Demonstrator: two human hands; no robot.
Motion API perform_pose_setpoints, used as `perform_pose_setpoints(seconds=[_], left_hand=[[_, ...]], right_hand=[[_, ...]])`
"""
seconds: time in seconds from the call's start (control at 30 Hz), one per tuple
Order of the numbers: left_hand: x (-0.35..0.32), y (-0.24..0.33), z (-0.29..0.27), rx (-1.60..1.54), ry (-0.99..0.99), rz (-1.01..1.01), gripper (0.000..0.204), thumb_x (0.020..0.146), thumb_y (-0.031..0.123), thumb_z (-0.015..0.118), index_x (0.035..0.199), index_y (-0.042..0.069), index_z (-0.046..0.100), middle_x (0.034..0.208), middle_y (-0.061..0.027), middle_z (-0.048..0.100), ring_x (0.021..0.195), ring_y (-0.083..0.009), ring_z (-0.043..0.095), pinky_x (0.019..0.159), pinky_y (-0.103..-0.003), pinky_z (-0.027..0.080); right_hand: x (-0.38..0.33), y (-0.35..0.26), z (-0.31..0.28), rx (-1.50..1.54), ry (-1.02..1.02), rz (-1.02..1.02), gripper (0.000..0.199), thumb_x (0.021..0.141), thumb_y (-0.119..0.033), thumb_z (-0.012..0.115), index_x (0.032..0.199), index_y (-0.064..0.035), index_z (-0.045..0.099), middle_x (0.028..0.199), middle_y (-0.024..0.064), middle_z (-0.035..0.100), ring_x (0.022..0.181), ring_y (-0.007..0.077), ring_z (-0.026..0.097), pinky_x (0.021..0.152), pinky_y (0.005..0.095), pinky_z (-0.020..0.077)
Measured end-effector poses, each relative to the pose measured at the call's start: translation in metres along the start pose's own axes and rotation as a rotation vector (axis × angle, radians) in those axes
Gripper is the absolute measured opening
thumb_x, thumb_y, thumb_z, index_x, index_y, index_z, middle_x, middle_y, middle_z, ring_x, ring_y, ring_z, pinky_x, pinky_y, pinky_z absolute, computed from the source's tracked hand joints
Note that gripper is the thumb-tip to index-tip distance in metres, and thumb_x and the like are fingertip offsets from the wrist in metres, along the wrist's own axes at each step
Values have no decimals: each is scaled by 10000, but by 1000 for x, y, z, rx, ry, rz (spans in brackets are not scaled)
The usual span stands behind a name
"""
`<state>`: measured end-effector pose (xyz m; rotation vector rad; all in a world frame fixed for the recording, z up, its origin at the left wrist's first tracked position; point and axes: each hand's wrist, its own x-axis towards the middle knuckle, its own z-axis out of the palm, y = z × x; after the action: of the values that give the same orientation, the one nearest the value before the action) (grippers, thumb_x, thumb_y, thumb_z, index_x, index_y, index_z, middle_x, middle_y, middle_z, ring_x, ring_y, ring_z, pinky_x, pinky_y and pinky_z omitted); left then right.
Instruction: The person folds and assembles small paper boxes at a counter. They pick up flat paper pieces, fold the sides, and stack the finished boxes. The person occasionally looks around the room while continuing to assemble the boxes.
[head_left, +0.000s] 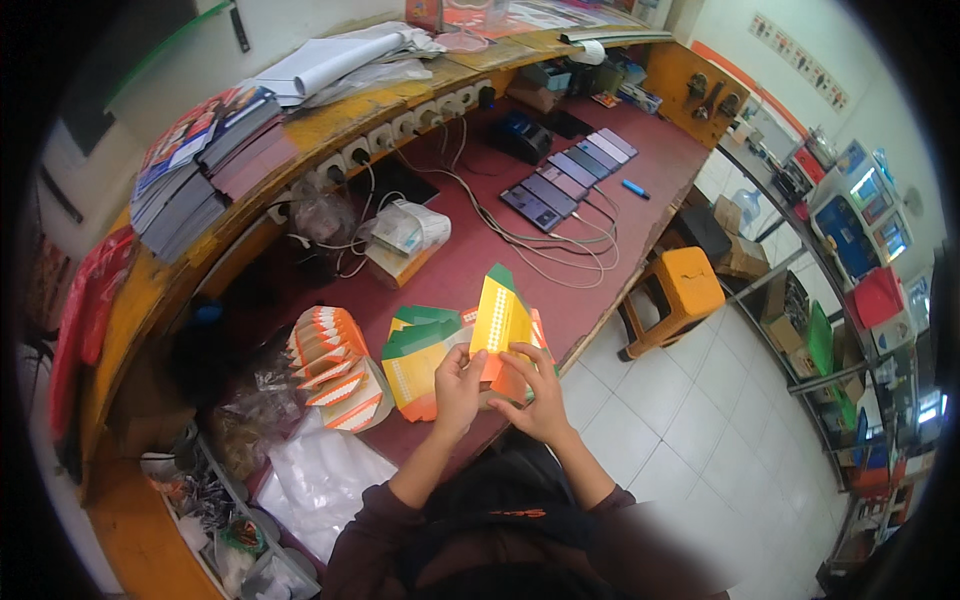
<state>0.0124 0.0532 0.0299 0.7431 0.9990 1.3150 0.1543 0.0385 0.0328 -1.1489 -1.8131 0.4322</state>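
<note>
Between my two hands is a printed cardboard piece (500,318), yellow with a green pointed top and an orange lower part. A column of small white shapes runs along it. My left hand (458,388) is closed on its lower left side, thumb on the front. At its lower right edge my right hand (535,392) grips it with bent fingers. Just left of my hands lies a pile of similar green and yellow cardboard pieces (418,362) on the dark red table (480,205). Farther left, a fanned row of orange, white and brown cardboard pieces (335,362) overlaps.
Clear plastic bags (325,475) lie front left beside a grey divided bin (245,505). Several phones (570,180) with white cables sit toward the back, near a blue marker (635,189). A wrapped box (408,240) stands mid-table. An orange stool (680,290) is on the right.
</note>
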Motion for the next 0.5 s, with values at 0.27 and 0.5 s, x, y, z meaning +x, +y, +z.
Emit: perform_pose_setpoints(seconds=[0.27, 0.5], left_hand=[[-15, 59, 5, 586, -10, 682, 74, 806, 25, 659, 866, 2, 622, 747, -52, 624, 663, -133, 611, 573, -218, 474], [-42, 65, 23, 613, -69, 788, 123, 768, 10, 684, 886, -26, 678, 795, -92, 612, 699, -174, 616, 637, -227, 468]], right_hand=[[32, -31, -30, 179, 271, 66, 89, 720, 25, 672, 803, -7, 662, 832, 108, 640, 678, 218, 626, 639, 275, 489], [30, -66, -29, 182, 267, -21, 46, 744, -23, 689, 773, 1, 663, 763, 103, 616, 668, 185, 593, 602, 259, 448]])
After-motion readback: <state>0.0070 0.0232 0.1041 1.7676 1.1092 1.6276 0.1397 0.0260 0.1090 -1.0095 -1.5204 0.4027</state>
